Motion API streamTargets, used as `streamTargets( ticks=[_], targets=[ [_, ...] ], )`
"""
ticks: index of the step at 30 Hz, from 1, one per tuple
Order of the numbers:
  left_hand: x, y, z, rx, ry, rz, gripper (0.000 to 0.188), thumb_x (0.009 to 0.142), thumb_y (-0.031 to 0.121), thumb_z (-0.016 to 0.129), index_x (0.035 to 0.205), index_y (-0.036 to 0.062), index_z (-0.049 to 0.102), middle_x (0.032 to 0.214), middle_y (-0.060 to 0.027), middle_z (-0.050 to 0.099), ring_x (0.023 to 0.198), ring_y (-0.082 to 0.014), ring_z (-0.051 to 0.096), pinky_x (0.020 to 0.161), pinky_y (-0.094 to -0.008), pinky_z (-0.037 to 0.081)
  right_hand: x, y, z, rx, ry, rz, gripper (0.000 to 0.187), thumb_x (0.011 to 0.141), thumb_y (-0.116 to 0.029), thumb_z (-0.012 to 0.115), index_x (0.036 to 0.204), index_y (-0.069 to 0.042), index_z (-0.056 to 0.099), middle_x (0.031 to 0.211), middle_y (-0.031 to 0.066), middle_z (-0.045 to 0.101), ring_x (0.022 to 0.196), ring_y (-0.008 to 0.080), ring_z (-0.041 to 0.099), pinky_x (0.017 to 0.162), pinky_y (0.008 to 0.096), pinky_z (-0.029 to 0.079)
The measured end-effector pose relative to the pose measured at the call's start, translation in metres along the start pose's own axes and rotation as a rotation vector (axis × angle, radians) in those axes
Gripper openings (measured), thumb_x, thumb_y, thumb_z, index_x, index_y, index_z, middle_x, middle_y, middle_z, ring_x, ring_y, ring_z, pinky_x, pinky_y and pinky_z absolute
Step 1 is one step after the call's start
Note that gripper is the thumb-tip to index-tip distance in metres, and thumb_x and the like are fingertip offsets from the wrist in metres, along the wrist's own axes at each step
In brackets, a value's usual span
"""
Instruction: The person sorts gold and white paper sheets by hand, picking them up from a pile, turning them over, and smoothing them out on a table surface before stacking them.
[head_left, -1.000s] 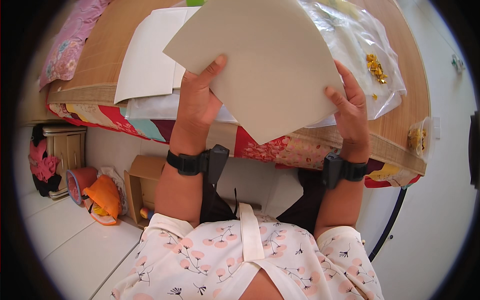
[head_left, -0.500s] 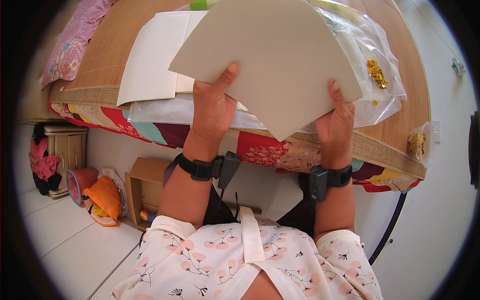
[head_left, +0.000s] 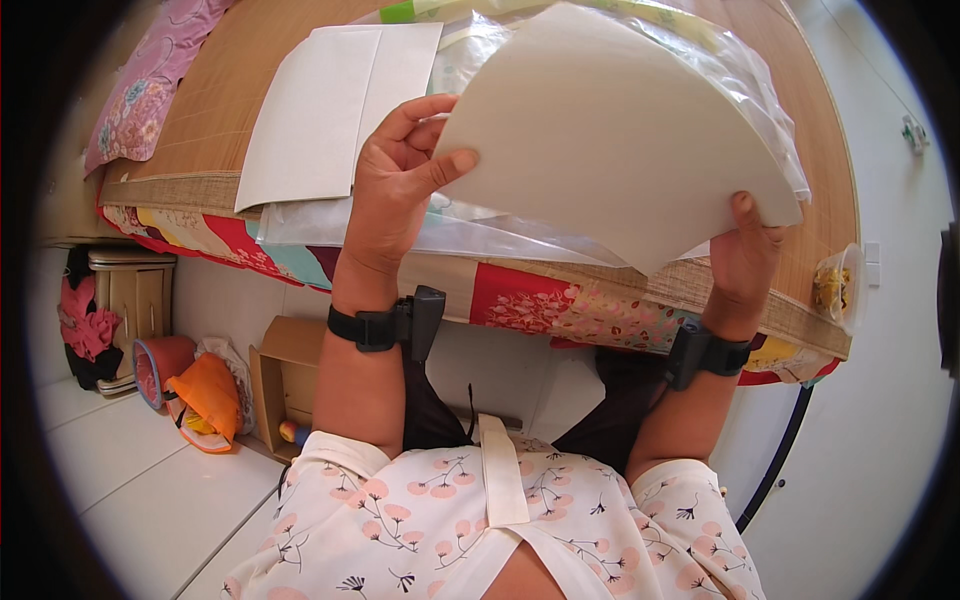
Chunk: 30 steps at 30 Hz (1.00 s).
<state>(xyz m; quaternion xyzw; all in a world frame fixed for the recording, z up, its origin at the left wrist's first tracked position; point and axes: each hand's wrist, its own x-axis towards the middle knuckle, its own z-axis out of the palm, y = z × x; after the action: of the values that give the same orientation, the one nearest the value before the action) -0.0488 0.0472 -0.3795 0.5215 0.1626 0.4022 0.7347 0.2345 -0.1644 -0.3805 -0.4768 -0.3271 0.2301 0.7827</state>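
Note:
A large off-white sheet of stiff paper or card (head_left: 610, 140) is held up over the mat-covered bed edge, one corner pointing down toward me. My left hand (head_left: 405, 165) pinches its left edge, thumb in front and fingers curled behind. At the lower right corner, my right hand (head_left: 745, 250) grips it with the thumb on the front face; its other fingers are mostly hidden behind. To the left lie more white sheets (head_left: 305, 120), overlapping each other. A clear plastic bag (head_left: 470, 232) spreads beneath, partly covered by the held sheet.
Gold pieces fill a clear plastic tub (head_left: 838, 285) at the right corner. A pink floral cloth (head_left: 140, 100) lies far left. Below stand an open cardboard box (head_left: 290, 370), a red bin (head_left: 163, 370) and an orange bag (head_left: 210, 400). Patchwork fabric (head_left: 520, 300) hangs along the front edge.
Both hands have shifted, the right one moving right with the sheet, which has turned and slid right. It now covers the loose gold pieces and uncovers more of the white sheets on the left.

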Motion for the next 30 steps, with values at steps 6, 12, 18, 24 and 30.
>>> streamTargets(
  ticks=[6, 12, 18, 24, 30],
  targets=[
    [-0.001, 0.001, 0.009, 0.0, -0.173, -0.133, 0.076, 0.085, 0.013, 0.083, 0.148, 0.0001, 0.043, 0.125, -0.0138, 0.07, 0.115, -0.0177, 0.066, 0.102, -0.0296, 0.049, -0.004, 0.0, -0.012, 0.059, -0.084, 0.078, 0.051, 0.098, -0.009, 0.067, 0.145, -0.002, 0.049, 0.137, 0.0106, 0.061, 0.128, 0.0235, 0.056, 0.111, 0.0427, 0.043],
    [-0.004, 0.001, 0.002, -0.056, -0.243, -0.241, 0.079, 0.087, 0.023, 0.082, 0.15, -0.0043, 0.041, 0.131, -0.0135, 0.066, 0.12, -0.0164, 0.062, 0.105, -0.0293, 0.047, -0.005, -0.002, -0.022, 0.08, -0.163, 0.104, 0.047, 0.096, -0.009, 0.069, 0.141, -0.002, 0.054, 0.136, 0.0105, 0.062, 0.126, 0.0241, 0.058, 0.111, 0.0427, 0.044],
    [-0.008, -0.003, 0.005, -0.128, -0.222, -0.189, 0.058, 0.093, 0.006, 0.072, 0.147, -0.0003, 0.049, 0.13, -0.0108, 0.067, 0.119, -0.015, 0.062, 0.103, -0.0296, 0.048, -0.008, -0.013, -0.009, 0.047, -0.173, 0.079, 0.039, 0.092, -0.006, 0.074, 0.129, -0.001, 0.063, 0.126, 0.0084, 0.067, 0.116, 0.0209, 0.062, 0.104, 0.0394, 0.048],
    [-0.009, 0.013, 0.001, -0.018, -0.201, 0.067, 0.029, 0.091, -0.006, 0.07, 0.119, -0.0002, 0.07, 0.111, -0.0071, 0.075, 0.105, -0.014, 0.067, 0.094, -0.0289, 0.053, -0.005, -0.034, 0.026, -0.176, -0.027, -0.068, 0.035, 0.09, -0.003, 0.077, 0.123, 0.001, 0.068, 0.116, 0.0068, 0.07, 0.109, 0.0172, 0.064, 0.099, 0.0338, 0.05],
    [-0.008, 0.025, 0.021, 0.083, -0.026, 0.325, 0.023, 0.091, -0.004, 0.072, 0.113, -0.0005, 0.073, 0.106, -0.0071, 0.075, 0.098, -0.013, 0.068, 0.088, -0.0275, 0.054, -0.005, -0.043, 0.061, -0.384, 0.102, -0.263, 0.032, 0.094, -0.005, 0.073, 0.124, 0.003, 0.067, 0.125, 0.0082, 0.068, 0.114, 0.0183, 0.063, 0.103, 0.0354, 0.05]
  ],
)
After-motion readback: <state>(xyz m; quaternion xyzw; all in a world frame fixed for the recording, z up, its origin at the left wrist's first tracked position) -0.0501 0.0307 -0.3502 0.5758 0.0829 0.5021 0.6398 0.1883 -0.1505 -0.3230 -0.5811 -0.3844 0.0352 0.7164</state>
